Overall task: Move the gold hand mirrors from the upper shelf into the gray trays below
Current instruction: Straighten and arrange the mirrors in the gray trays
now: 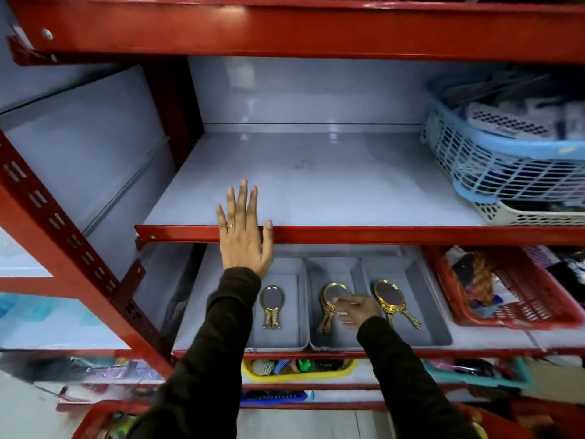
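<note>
the task is looking nearly finished: the upper shelf (316, 185) is showing no mirrors on its bare part, and the last placing seems to be in hand. the right hand (356, 308) is reaching down into the middle tray (335, 342), its fingers pinched on the rim of the middle mirror (332, 296), which is lying over another gold handle beneath it. the left hand (245, 236) is lying flat and released on the shelf's red front edge, holding nothing, likely bracing. the left mirror (271, 304) is lying flat in the left tray (278, 342), handle toward the person; the right mirror (391, 297) is lying slanted in the right tray (421, 339). the next move calls for the right hand letting go and drawing out without dragging the mirror. the mirrors are small ovals with ornate gold frames and dark, dull-looking glass.
</note>
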The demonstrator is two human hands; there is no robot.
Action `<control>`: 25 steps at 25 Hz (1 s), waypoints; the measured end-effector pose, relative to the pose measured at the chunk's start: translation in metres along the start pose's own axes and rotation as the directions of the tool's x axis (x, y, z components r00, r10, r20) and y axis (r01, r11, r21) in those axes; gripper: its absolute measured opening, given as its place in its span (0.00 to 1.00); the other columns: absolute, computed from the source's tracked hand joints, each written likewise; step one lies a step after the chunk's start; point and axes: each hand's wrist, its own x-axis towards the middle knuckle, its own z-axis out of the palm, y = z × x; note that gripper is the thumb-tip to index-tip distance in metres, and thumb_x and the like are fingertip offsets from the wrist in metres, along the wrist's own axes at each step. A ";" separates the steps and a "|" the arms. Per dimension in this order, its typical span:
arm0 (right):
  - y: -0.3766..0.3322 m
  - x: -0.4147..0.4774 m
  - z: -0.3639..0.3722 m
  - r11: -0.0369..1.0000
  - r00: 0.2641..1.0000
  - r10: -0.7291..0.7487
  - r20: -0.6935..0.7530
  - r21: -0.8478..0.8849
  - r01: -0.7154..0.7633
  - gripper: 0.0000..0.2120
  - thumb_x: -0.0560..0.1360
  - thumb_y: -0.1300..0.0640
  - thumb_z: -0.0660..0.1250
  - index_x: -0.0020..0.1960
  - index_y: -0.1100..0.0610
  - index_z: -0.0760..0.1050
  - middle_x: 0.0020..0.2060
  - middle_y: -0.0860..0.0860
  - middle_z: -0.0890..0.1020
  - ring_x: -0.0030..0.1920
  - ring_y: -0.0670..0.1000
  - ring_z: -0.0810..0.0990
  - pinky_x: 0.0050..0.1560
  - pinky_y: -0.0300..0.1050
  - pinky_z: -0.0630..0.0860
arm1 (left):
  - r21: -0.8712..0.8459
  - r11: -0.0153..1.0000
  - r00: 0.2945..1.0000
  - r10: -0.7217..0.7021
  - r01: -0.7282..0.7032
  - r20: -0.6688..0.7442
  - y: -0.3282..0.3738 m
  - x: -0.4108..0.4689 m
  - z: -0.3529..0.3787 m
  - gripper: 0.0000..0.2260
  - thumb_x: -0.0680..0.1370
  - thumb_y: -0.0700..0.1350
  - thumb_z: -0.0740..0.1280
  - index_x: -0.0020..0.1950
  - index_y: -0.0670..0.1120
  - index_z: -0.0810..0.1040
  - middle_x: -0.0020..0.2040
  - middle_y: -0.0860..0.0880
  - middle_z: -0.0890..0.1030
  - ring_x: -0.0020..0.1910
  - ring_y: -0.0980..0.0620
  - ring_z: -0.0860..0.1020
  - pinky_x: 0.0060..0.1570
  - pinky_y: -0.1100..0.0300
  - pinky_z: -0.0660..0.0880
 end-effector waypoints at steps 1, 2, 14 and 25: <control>0.002 0.002 -0.014 1.000 1.000 -0.012 -0.025 -0.008 0.012 0.16 0.74 0.59 0.71 0.59 0.67 0.78 0.48 0.67 0.83 0.41 0.61 0.82 0.43 0.47 0.77 | -0.027 0.999 1.000 0.023 -0.022 0.003 0.015 -0.018 0.004 0.31 0.78 0.52 0.51 0.80 0.46 0.49 0.80 0.46 0.48 0.79 0.45 0.45 0.76 0.46 0.40; 0.003 0.005 -0.029 1.000 0.999 -0.012 -0.045 0.001 0.012 0.17 0.75 0.58 0.71 0.59 0.67 0.78 0.47 0.66 0.83 0.39 0.60 0.81 0.40 0.46 0.77 | -0.066 0.996 0.997 0.069 -0.068 0.018 0.032 -0.038 0.010 0.31 0.78 0.52 0.52 0.80 0.47 0.48 0.80 0.46 0.48 0.79 0.44 0.46 0.76 0.45 0.39; 0.006 0.085 -0.167 0.993 0.978 -0.027 -0.207 -0.121 0.002 0.27 0.79 0.41 0.58 0.59 0.64 0.79 0.59 0.64 0.81 0.60 0.65 0.78 0.64 0.56 0.73 | -0.552 0.473 0.677 -0.138 0.686 0.723 0.229 -0.151 0.139 0.19 0.81 0.57 0.49 0.71 0.57 0.66 0.68 0.59 0.69 0.72 0.57 0.65 0.66 0.70 0.60; 0.038 0.146 -0.174 0.903 0.988 0.087 -0.128 -0.409 -0.132 0.32 0.81 0.40 0.48 0.61 0.65 0.77 0.61 0.64 0.79 0.59 0.60 0.78 0.58 0.48 0.70 | -0.051 -0.274 -0.037 -0.307 0.960 0.951 0.281 -0.151 0.232 0.33 0.80 0.63 0.46 0.76 0.41 0.63 0.73 0.39 0.67 0.72 0.42 0.66 0.73 0.51 0.61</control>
